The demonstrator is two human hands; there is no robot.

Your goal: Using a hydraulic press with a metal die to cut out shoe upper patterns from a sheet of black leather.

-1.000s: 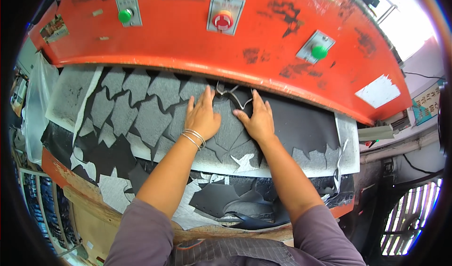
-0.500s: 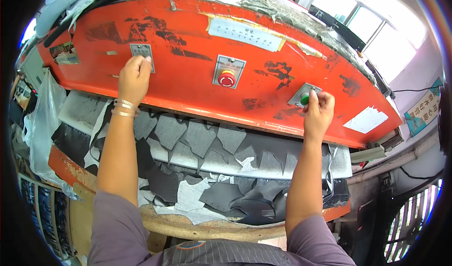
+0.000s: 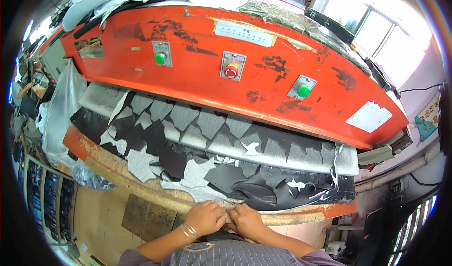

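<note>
My left hand [image 3: 205,218] and my right hand [image 3: 247,222] are close together at the padded front edge [image 3: 301,217] of a red cutting press. Both have curled fingers, and whatever they may grip is hidden. Just beyond them lie a light grey cut piece [image 3: 197,173] and dark sheet scraps [image 3: 226,179]. On the red beam [image 3: 197,78] above, a green button [image 3: 160,58] sits at the left and another green button [image 3: 303,91] at the right. A red stop button [image 3: 230,71] is between them.
Under the beam, a dark sheet with jagged cutouts [image 3: 278,151] lies over a pale cutting board [image 3: 346,165]. A clear plastic bag [image 3: 63,111] hangs at the left, above a rack [image 3: 44,190]. Material is heaped on top of the machine [image 3: 113,5].
Both hands have left the button panels and come down toward me, meeting at the front edge. The two green buttons are now uncovered. My view has shifted slightly.
</note>
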